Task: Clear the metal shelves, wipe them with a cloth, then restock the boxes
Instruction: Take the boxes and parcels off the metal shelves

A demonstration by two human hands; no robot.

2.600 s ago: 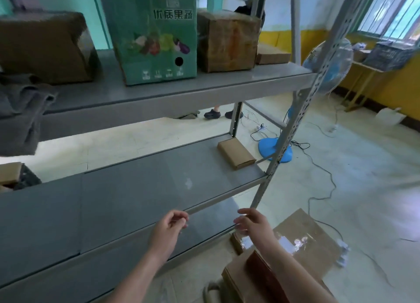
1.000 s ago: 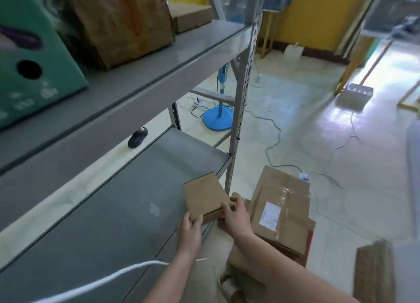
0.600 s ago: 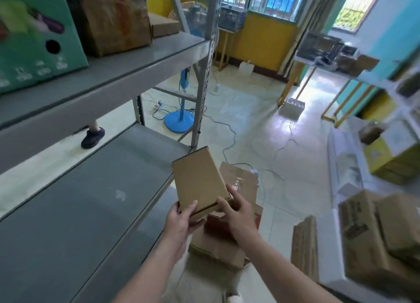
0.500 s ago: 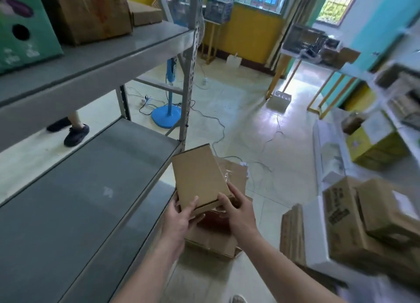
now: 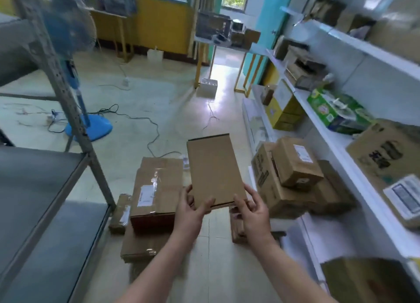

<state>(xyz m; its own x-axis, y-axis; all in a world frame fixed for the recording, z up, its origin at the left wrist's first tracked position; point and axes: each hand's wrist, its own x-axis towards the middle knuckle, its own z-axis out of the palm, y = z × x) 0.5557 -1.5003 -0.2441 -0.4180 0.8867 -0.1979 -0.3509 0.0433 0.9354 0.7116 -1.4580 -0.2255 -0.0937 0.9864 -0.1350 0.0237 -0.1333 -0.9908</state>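
A flat brown cardboard box hangs in the air above the floor, tilted away from me. My left hand grips its near left corner, thumb on top. My right hand grips its near right corner the same way. The grey metal shelf stands at the left, its middle deck bare. Below the held box lies a stack of cardboard boxes on the floor.
A white shelf unit along the right wall carries several boxes, with a pile of boxes at its foot. A blue standing fan and loose cables sit on the floor behind the metal shelf's post.
Both hands took the flat box off the metal shelf's middle deck and carried it rightward. My view has swung right, from the metal shelf toward the white shelves.
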